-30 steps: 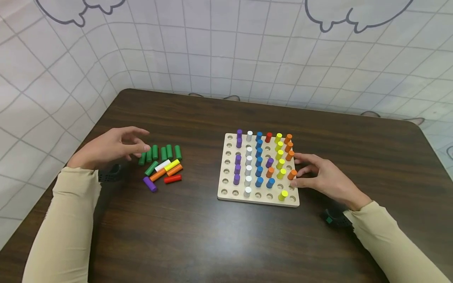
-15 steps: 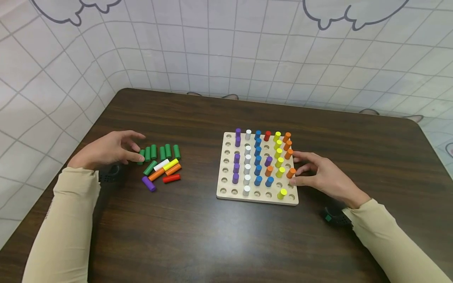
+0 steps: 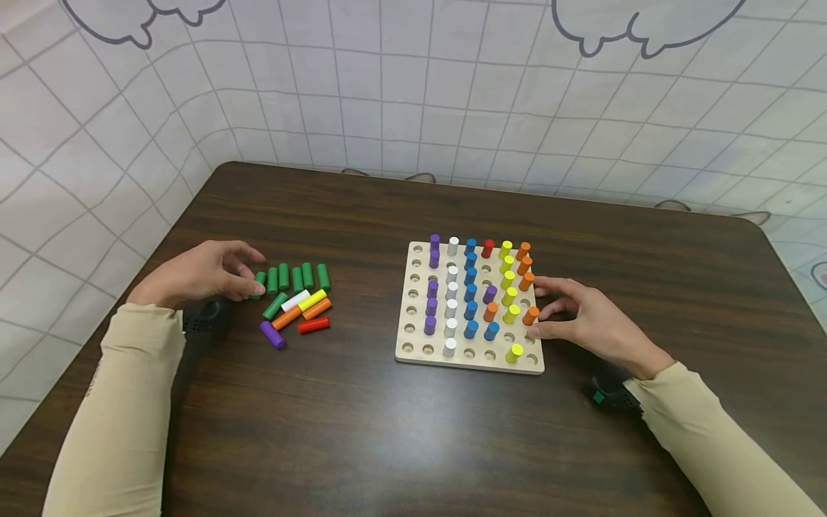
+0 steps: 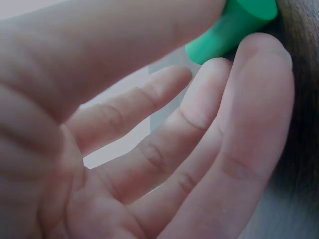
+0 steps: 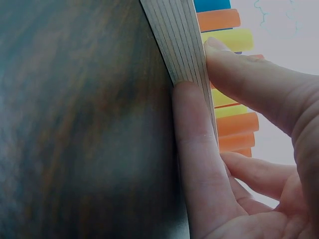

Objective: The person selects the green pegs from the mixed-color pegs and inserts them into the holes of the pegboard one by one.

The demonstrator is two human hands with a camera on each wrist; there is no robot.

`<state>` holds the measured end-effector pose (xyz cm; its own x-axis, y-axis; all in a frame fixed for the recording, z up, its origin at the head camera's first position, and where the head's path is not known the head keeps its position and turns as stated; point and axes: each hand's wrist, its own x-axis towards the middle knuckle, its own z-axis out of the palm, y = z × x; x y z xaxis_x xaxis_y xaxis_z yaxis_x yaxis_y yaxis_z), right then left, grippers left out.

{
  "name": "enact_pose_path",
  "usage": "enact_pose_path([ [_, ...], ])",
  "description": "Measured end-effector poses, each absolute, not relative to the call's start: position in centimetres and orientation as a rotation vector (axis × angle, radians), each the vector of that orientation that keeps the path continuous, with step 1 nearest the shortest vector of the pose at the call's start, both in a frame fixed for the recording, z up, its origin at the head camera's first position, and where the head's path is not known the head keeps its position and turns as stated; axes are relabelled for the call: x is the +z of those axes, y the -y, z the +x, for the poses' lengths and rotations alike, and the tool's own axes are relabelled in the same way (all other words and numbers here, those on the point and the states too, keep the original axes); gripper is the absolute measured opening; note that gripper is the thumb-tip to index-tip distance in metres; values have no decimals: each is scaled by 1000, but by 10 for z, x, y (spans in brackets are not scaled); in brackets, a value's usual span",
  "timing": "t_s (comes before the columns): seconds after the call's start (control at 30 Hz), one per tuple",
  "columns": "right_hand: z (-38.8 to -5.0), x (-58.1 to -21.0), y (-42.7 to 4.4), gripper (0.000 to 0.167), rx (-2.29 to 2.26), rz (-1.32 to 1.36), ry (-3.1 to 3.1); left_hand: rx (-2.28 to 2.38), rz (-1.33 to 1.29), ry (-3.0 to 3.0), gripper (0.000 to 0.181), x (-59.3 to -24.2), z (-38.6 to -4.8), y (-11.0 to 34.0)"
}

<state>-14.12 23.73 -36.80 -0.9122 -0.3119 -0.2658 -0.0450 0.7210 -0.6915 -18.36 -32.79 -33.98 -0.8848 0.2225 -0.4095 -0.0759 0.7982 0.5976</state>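
Note:
At the left of the head view, my left hand [image 3: 200, 271] pinches a green peg [image 3: 260, 281] at the end of a row of green pegs. In the left wrist view that green peg [image 4: 232, 30] lies between thumb and fingertips. My right hand [image 3: 591, 319] grips the right edge of a wooden pegboard [image 3: 446, 365]. From the right wrist, the thumb rests on the board's top face and a finger lies along its layered side [image 5: 182, 40]. Purple, white, blue, yellow and orange pegs stand in columns, with a red peg [image 3: 488, 248] at the back.
Near the left hand lie a white peg [image 3: 295, 301], a yellow peg [image 3: 313, 299], orange pegs [image 3: 287, 317], a red peg [image 3: 314, 325] and a purple peg [image 3: 272, 334] on the dark table [image 3: 349, 431]. A patterned white cloth [image 3: 413, 93] hangs behind.
My left hand has come down from above the green pegs, and its thumb and fingers have closed on the leftmost one. The right hand stays at the board's edge.

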Motion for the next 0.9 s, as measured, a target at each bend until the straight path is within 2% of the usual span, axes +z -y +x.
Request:
enact_pose_path([
  [0.23,-141,-368,-238,92,-1016,-275,-2561,862,91,-2512,53,-338,-182,326],
  [0.9,-140,-368,-238,93,-1029,-283,-2559,799,96,-2504,53,-336,-182,322],
])
